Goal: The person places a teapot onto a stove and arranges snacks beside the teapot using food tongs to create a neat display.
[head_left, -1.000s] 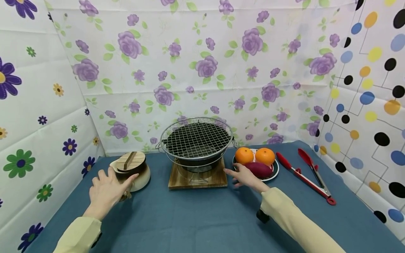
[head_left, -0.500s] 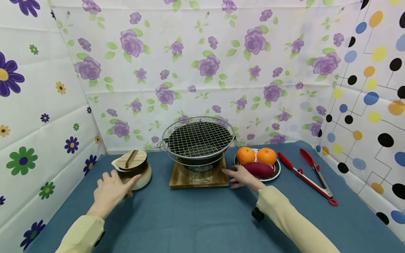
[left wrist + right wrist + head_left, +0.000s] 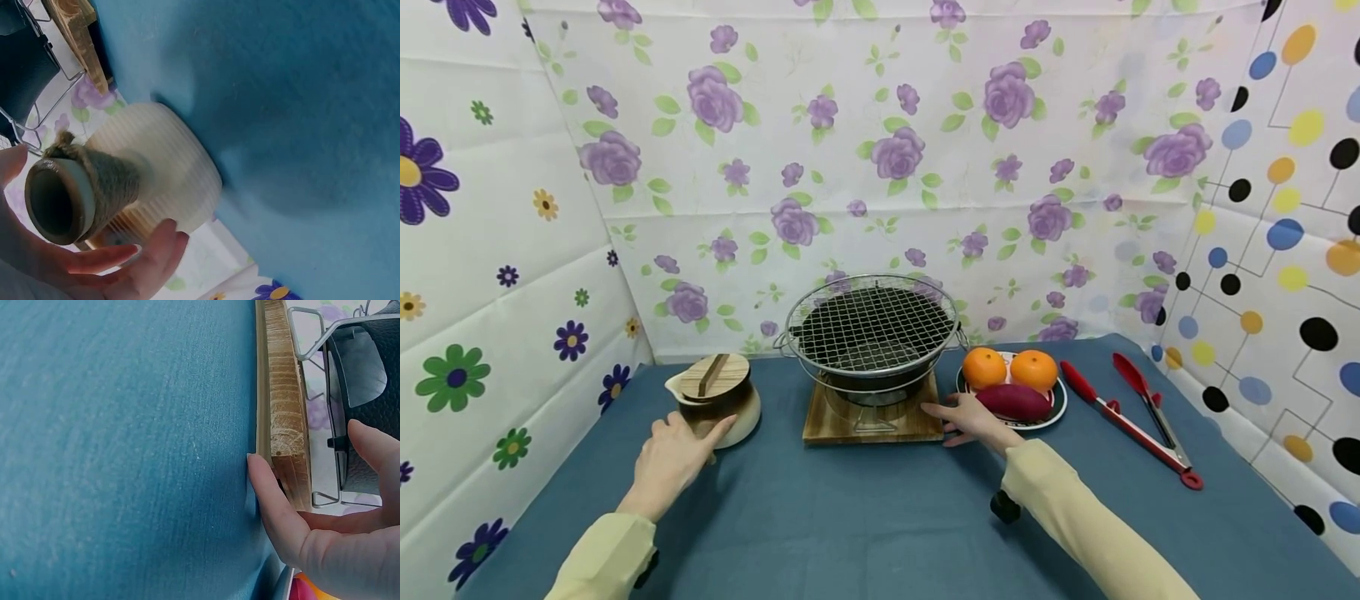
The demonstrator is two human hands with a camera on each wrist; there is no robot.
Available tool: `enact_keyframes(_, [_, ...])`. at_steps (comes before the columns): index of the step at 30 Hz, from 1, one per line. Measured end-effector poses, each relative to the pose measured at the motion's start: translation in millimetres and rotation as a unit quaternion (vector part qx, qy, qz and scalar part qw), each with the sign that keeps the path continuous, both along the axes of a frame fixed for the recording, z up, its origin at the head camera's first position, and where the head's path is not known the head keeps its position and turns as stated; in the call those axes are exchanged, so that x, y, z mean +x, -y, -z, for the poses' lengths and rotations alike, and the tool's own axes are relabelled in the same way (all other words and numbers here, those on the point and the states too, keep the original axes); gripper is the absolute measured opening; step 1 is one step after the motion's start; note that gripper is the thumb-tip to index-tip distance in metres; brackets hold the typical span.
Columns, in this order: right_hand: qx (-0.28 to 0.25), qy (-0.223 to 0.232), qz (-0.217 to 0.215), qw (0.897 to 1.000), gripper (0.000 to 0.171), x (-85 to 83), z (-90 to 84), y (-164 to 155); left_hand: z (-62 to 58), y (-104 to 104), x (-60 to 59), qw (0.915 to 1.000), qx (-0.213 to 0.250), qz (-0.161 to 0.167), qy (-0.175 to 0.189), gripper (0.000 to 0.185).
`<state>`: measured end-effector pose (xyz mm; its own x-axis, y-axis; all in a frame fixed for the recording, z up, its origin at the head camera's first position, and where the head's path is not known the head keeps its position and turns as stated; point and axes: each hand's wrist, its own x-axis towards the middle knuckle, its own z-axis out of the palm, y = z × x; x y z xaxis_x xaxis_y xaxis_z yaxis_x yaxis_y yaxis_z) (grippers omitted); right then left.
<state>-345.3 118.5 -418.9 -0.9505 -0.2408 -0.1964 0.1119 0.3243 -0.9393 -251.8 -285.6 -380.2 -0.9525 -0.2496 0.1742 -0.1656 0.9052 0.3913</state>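
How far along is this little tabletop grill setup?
Laid out: round wire-mesh grill on its wooden board, oranges and purple sweet potato on the plate. In hand: left hand reaches the lidded cream pot; right hand touches the board's edge. Left: nothing grilling; red tongs untouched.

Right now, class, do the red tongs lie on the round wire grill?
No, the red tongs lie on the blue cloth, right of the fruit plate.

Head view high over the whole table (image 3: pixel 865 517); wrist views close, sharing the wooden board (image 3: pixel 284 400).
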Motion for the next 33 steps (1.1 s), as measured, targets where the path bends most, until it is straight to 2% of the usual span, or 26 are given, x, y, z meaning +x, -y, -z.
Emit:
enact_keyframes(7, [0.0,-0.002,0.001,1.0,0.075,-1.3,0.7,2,6.2,-1,-0.8,0.9995,0.022,-0.015,-0.014,0.097])
enact_keyframes(15, [0.012,-0.012,0.005,1.0,0.073,-2.9,1.8,4,12.0,0,-2.0,0.9989,0.038,-0.014,-0.021,0.09])
enact_keyframes(23, [0.031,-0.016,0.009,0.999,0.07,-3.3,0.0,5,7.0,-4,-3.8,0.9986,0.052,-0.005,-0.003,0.088])
enact_keyframes(27, [0.029,-0.017,0.007,0.999,0.068,-4.0,0.3,7,10.1,-6,-4.6,0.9983,0.055,0.001,-0.016,0.074])
enact_keyframes(33, [0.031,-0.023,0.007,0.999,0.066,-3.2,1.0,7,15.1,-6,-6.2,0.9954,0.055,-0.001,-0.078,0.043])
